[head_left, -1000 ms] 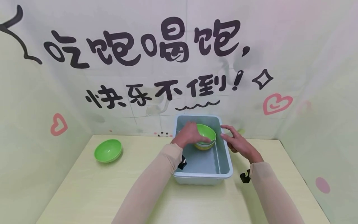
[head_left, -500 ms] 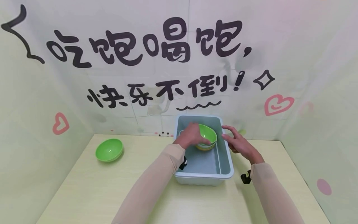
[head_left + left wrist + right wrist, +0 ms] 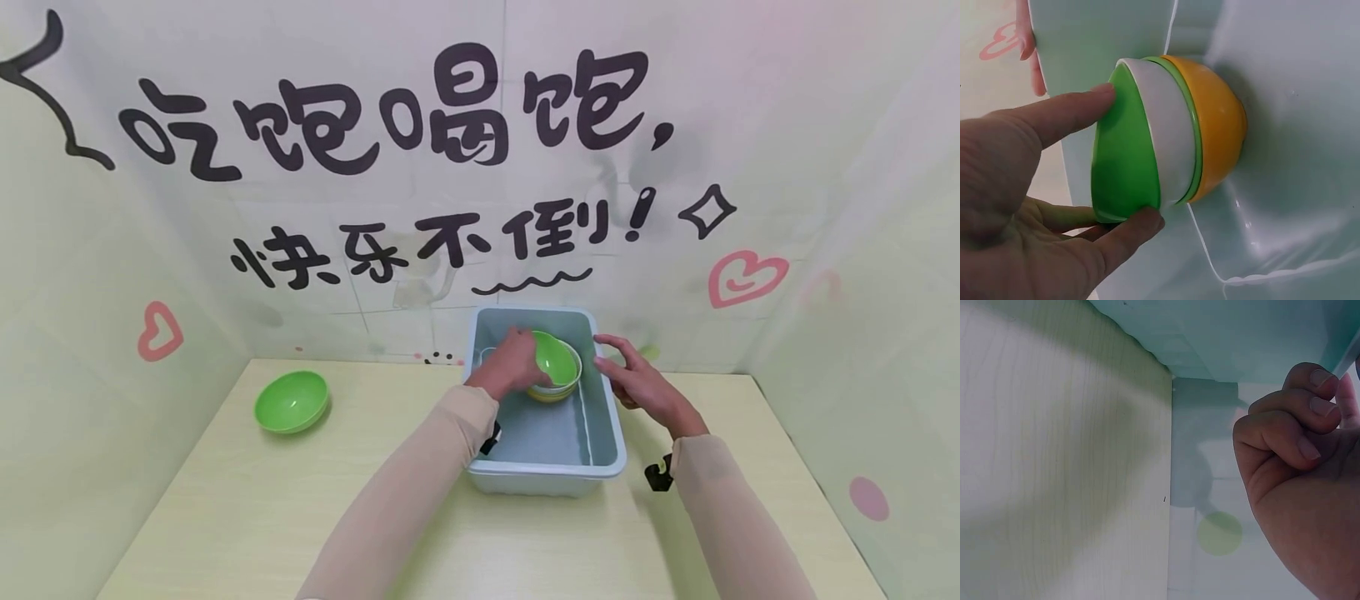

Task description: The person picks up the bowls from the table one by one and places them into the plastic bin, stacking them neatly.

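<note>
Inside the blue-grey basin (image 3: 546, 472), several small bowls stand nested. In the left wrist view a green bowl (image 3: 1124, 147) sits innermost, tilted within a white bowl (image 3: 1163, 119); another green bowl (image 3: 1188, 94) and a yellow-orange bowl (image 3: 1219, 125) lie beneath. My left hand (image 3: 513, 364) pinches the innermost green bowl by its rim, thumb and fingers on opposite sides. At the basin's right rim, my right hand (image 3: 643, 387) keeps its forefinger and thumb extended against the edge from outside. Its other fingers (image 3: 1279, 434) are curled beside the basin wall.
A separate green bowl (image 3: 292, 402) stands on the left of the pale wooden table (image 3: 300, 500). Behind the basin rises a whitish wall (image 3: 480, 192) with black lettering and pink hearts. Side walls border the table on both sides.
The innermost green bowl has shifted and tilted leftward under my left hand, showing more of the white bowl's rim on the right. My right hand stays at the basin's edge.
</note>
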A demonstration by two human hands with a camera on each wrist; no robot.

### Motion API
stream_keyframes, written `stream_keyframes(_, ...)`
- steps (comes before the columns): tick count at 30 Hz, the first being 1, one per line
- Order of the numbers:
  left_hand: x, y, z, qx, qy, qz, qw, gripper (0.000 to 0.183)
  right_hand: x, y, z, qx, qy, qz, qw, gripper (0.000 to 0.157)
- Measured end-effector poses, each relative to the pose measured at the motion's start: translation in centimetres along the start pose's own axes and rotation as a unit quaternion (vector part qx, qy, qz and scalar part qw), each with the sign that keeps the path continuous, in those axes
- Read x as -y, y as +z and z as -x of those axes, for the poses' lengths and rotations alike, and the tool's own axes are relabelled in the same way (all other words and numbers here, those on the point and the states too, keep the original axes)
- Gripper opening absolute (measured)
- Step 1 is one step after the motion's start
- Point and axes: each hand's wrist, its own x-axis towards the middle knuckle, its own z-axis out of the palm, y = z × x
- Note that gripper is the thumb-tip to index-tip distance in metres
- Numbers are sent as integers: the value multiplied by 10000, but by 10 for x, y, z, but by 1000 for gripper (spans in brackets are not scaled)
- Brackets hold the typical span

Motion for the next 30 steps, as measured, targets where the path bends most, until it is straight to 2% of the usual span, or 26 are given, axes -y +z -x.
stream_keyframes(7, 1, 0, 1, -132, -348, -6, 9993, 73, 0, 1, 0, 4, 17, 9, 10000, 60)
stream_keyframes(9, 1, 0, 1, -164, -402, -43, 9990, 68, -1, 1, 0, 1, 3, 14, 10000, 60)
stream_keyframes(14, 2, 0, 1, -160, -287, -246, 9992, 51, -1, 0, 0, -3, -3, 11, 10000, 60)
stream_keyframes(20, 2, -2, -1, -65, -167, -242, 9995, 41, 0, -1, -1, -16, 8, 63, 10000, 61)
stream_keyframes(30, 2, -4, 0, 71, -189, -58, 9998, 38, -1, 0, -1, -2, 13, 13, 10000, 62)
